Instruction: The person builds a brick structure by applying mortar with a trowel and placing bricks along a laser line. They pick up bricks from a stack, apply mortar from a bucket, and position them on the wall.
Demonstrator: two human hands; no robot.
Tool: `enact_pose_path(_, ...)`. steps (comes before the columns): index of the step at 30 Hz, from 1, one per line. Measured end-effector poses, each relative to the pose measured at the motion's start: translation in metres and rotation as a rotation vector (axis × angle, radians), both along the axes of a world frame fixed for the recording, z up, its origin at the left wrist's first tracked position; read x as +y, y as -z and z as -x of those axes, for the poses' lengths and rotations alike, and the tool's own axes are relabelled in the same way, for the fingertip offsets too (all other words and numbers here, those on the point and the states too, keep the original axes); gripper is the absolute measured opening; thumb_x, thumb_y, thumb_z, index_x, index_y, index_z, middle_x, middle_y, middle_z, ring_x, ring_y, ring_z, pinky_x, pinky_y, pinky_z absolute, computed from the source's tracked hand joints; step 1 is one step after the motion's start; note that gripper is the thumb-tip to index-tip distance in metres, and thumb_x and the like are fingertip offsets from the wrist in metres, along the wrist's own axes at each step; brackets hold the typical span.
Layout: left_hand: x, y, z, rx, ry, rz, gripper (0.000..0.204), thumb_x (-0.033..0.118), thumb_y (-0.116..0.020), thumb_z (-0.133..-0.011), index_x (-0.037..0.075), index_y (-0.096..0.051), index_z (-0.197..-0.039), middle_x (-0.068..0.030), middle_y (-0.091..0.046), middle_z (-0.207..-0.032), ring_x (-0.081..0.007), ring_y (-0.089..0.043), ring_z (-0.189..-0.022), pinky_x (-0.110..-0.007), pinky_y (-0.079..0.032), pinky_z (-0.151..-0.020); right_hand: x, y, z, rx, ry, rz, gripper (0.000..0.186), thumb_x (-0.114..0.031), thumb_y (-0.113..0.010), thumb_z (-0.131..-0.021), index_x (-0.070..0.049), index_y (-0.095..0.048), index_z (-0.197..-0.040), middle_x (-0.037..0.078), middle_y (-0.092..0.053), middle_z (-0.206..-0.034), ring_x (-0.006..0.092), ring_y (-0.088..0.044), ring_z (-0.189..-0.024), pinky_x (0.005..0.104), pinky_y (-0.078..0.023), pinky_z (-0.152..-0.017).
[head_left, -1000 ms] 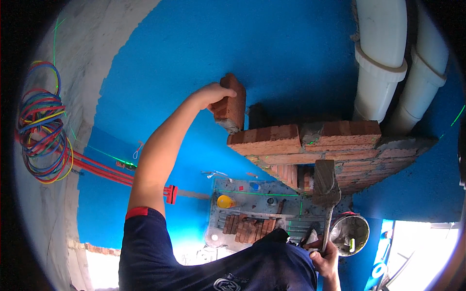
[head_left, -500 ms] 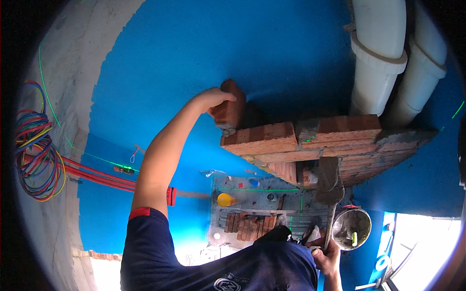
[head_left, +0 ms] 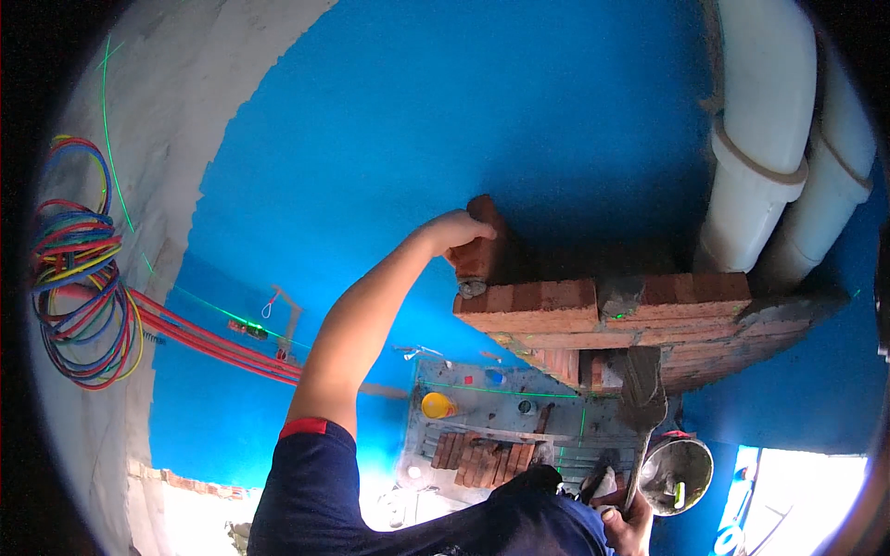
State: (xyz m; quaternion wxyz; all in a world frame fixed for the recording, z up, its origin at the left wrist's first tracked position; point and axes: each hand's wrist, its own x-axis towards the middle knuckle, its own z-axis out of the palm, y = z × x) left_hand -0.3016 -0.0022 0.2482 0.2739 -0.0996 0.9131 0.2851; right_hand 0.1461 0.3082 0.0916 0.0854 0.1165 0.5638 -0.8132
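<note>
My left hand (head_left: 461,227) grips a red brick (head_left: 480,255) upright at the left end of a corner brick structure (head_left: 528,306), close against the blue wall; mortar shows on its lower end. My right hand (head_left: 623,528) is closed on the handle of a trowel (head_left: 642,394), whose grey, mortar-smeared blade is just in front of the brickwork, below its top course. Below my right side stands a round bucket (head_left: 677,468) with grey mortar in it.
Two white pipes (head_left: 760,185) rise behind the brickwork. Coiled coloured conduits (head_left: 79,269) hang at the left by red pipes (head_left: 213,339) and green laser lines. Far below lie stacked bricks (head_left: 482,459) and a yellow bucket (head_left: 438,405). Bright openings show at lower left and right.
The brickwork, pipes and my left arm sit lower and further right in the picture as the view has shifted. My hands still hold the brick and trowel.
</note>
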Motion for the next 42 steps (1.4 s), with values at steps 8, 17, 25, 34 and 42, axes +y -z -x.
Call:
enact_pose_path(8, 0.0, 0.004, -0.01, 0.062, 0.006, -0.044, 0.048, 0.033, -0.07, -0.078, -0.003, -0.062, -0.108, -0.0174, -0.066, -0.097, -0.0275, -0.068, -0.081, -0.047, -0.057, -0.064, 0.0, -0.01, 0.003, -0.059, -0.046, -0.042, 0.037, -0.035, -0.069, -0.084, -0.001, -0.064, -0.098, -0.002, -0.058, -0.069, 0.0044, -0.045, -0.052, 0.0203, -0.034, -0.046)
enact_pose_path(17, 0.001, 0.01, -0.009, 0.07, 0.01, 0.013, 0.036, 0.04, -0.067, -0.078, 0.006, -0.068, -0.091, -0.0101, -0.068, -0.084, -0.0223, -0.066, -0.072, -0.044, -0.057, -0.06, 0.0, -0.02, 0.0, -0.031, -0.017, -0.18, 0.06, -0.055, -0.067, -0.08, 0.003, -0.064, -0.095, -0.001, -0.054, -0.059, 0.0073, -0.047, -0.046, 0.0217, -0.037, -0.043)
enact_pose_path(25, 0.01, 0.011, 0.008, -0.09, 0.044, -0.045, 0.049, 0.046, -0.068, -0.077, 0.014, -0.062, -0.113, -0.0082, -0.064, -0.112, -0.0237, -0.062, -0.102, -0.043, -0.051, -0.081, 0.02, -0.034, -0.001, -0.233, -0.093, -0.183, 0.064, -0.055, -0.076, -0.073, 0.004, -0.057, -0.089, 0.007, -0.062, -0.065, 0.0027, -0.043, -0.042, 0.0186, -0.029, -0.04)
enact_pose_path(34, 0.004, -0.022, -0.023, 0.11, 0.182, -0.036, 0.062, 0.041, -0.065, -0.086, -0.002, -0.049, -0.129, -0.0184, -0.054, -0.127, -0.0305, -0.056, -0.11, -0.043, -0.053, -0.082, 0.029, -0.046, -0.004, -0.244, -0.172, -0.379, 0.061, -0.053, -0.073, -0.076, 0.003, -0.056, -0.094, 0.013, -0.066, -0.07, 0.0078, -0.048, -0.041, 0.0214, -0.035, -0.038)
enact_pose_path(42, 0.004, -0.019, -0.102, 0.802, -0.181, 0.178, 0.049, 0.037, -0.067, -0.083, -0.001, -0.058, -0.112, -0.0189, -0.061, -0.108, -0.0303, -0.062, -0.098, -0.042, -0.052, -0.078, 0.057, -0.045, 0.006, -0.074, -0.406, -0.587, 0.069, -0.061, -0.058, -0.08, 0.007, -0.066, -0.076, 0.001, -0.049, -0.044, 0.0099, -0.047, -0.041, 0.0266, -0.042, -0.046)
